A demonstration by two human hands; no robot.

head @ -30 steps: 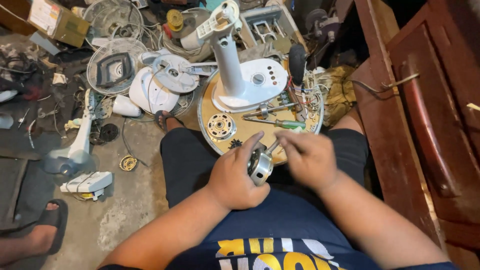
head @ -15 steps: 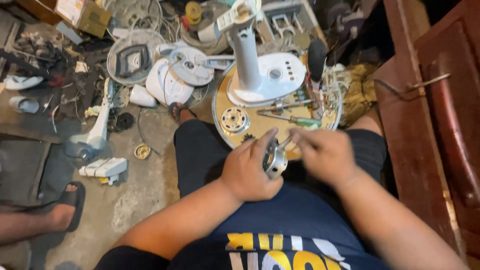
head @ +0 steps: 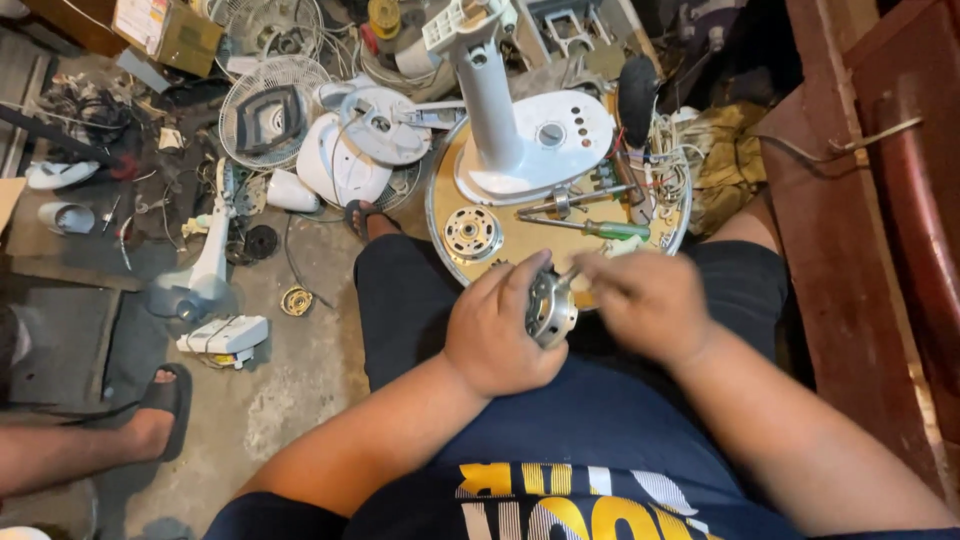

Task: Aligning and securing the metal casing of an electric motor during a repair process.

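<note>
Two hands engaged: left hand (head: 497, 335) clamped around fan motor (head: 551, 308), right hand (head: 640, 305) pinched near its shaft. Risk: motor slipping onto lap if grip loosens.

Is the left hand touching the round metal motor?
Touching. The head view shows the left hand wrapped around the round metal motor, fingers curled over its top edge with no gap between them.

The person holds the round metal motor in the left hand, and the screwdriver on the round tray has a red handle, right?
Not quite. The head view shows the left hand holding the motor, but the screwdriver on the tray has a green handle, not red.
</note>
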